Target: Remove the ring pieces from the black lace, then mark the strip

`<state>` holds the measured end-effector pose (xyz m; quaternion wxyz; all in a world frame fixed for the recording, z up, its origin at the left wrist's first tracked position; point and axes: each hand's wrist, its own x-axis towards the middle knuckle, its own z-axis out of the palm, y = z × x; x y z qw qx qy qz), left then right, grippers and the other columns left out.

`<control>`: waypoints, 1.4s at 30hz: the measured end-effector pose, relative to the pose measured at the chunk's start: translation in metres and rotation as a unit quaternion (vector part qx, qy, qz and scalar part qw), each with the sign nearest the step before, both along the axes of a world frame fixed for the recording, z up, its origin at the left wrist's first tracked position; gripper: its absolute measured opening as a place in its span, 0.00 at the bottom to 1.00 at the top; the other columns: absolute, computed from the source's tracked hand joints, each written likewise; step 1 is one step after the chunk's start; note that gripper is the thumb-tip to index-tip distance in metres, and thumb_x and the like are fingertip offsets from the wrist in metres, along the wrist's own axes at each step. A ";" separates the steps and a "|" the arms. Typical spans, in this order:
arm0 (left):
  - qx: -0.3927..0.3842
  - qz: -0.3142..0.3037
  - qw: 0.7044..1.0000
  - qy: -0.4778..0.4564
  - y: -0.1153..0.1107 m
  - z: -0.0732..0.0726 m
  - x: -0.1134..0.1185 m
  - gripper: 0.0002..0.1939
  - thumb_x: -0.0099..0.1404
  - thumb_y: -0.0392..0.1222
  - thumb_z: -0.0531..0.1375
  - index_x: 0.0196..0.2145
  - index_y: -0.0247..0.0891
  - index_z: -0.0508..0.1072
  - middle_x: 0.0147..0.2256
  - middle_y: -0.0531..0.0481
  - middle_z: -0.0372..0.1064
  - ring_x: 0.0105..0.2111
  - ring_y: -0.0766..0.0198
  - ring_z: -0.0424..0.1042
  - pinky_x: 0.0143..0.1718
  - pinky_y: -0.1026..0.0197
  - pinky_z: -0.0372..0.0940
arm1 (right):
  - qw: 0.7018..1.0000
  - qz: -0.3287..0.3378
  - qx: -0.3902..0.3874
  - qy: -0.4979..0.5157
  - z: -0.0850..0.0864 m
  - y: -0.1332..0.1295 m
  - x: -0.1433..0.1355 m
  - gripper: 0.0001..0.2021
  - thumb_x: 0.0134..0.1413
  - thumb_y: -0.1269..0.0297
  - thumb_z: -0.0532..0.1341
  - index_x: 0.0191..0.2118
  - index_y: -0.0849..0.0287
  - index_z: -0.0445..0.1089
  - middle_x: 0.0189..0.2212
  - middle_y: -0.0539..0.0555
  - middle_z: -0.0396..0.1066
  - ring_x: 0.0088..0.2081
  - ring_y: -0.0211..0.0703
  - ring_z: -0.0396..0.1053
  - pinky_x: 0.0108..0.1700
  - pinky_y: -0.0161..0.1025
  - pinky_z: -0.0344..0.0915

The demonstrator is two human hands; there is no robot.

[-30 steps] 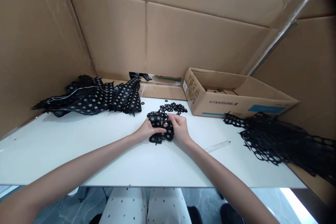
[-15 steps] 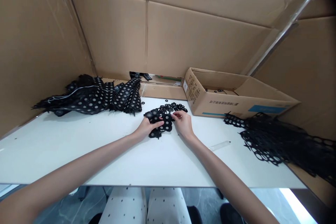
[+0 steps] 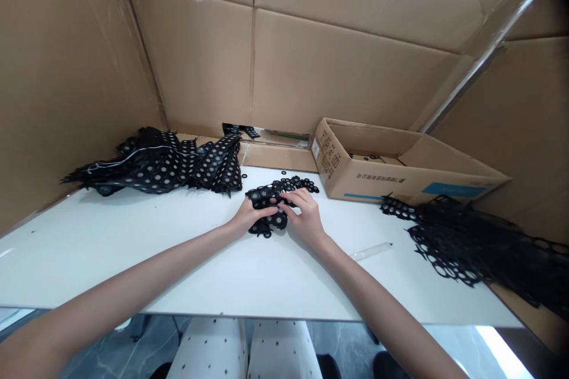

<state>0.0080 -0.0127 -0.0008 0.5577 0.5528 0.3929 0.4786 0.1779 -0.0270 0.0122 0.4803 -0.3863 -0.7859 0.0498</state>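
Note:
My left hand (image 3: pixel 251 214) grips a black rubber sheet (image 3: pixel 267 192) dotted with round discs, thumb on top. Closed at the sheet's right side, my right hand (image 3: pixel 303 212) pinches it with thumb and fingers; whether a single ring is between the fingertips is hidden. Just behind the hands lies a small heap of black rubber rings (image 3: pixel 302 183). A loose ring (image 3: pixel 283 173) rests on the white table (image 3: pixel 186 272) beyond the sheet.
A pile of dotted black sheets (image 3: pixel 164 166) lies at the back left. At the right, an open cardboard box (image 3: pixel 400 180) with some rings stands behind black punched-out scrap (image 3: pixel 471 243). A clear pen-like tube (image 3: pixel 371 251) lies near my right forearm. Cardboard walls (image 3: pixel 347 65) surround the table.
My right hand has shifted slightly down and left over the sheet, its fingers now further across it. The sheet's lower part is bunched differently. The view has tilted slightly.

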 end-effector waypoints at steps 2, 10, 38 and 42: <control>0.015 -0.013 1.000 0.014 0.000 -0.001 0.000 0.20 0.42 0.43 0.70 0.34 0.33 0.72 0.36 0.47 0.73 0.38 0.58 0.72 0.43 0.55 0.67 | 1.000 0.002 -0.010 0.005 0.000 0.001 0.001 0.09 0.55 0.64 0.59 0.41 0.57 0.74 0.32 0.56 0.71 0.37 0.46 0.65 0.41 0.46 0.64; 0.024 -0.036 0.999 0.029 -0.001 -0.002 0.000 0.20 0.40 0.43 0.71 0.31 0.33 0.73 0.35 0.46 0.75 0.36 0.56 0.73 0.42 0.54 0.68 | 0.988 0.042 -0.137 0.061 0.001 0.000 0.001 0.14 0.57 0.59 0.57 0.25 0.59 0.72 0.23 0.52 0.68 0.29 0.41 0.63 0.35 0.39 0.60; -0.025 -0.042 0.999 0.011 0.000 0.002 0.001 0.24 0.40 0.43 0.71 0.37 0.34 0.73 0.41 0.43 0.74 0.41 0.54 0.72 0.45 0.52 0.67 | 0.992 -0.105 0.046 0.058 0.005 0.008 0.021 0.10 0.56 0.67 0.55 0.43 0.57 0.71 0.37 0.59 0.71 0.40 0.49 0.65 0.43 0.48 0.64; 0.004 -0.043 0.999 0.016 0.001 0.001 0.000 0.25 0.43 0.43 0.70 0.40 0.34 0.72 0.43 0.44 0.73 0.45 0.54 0.70 0.48 0.52 0.64 | 0.993 0.034 0.076 -0.081 0.009 -0.001 0.012 0.09 0.57 0.68 0.56 0.41 0.57 0.72 0.34 0.58 0.70 0.37 0.47 0.64 0.40 0.46 0.65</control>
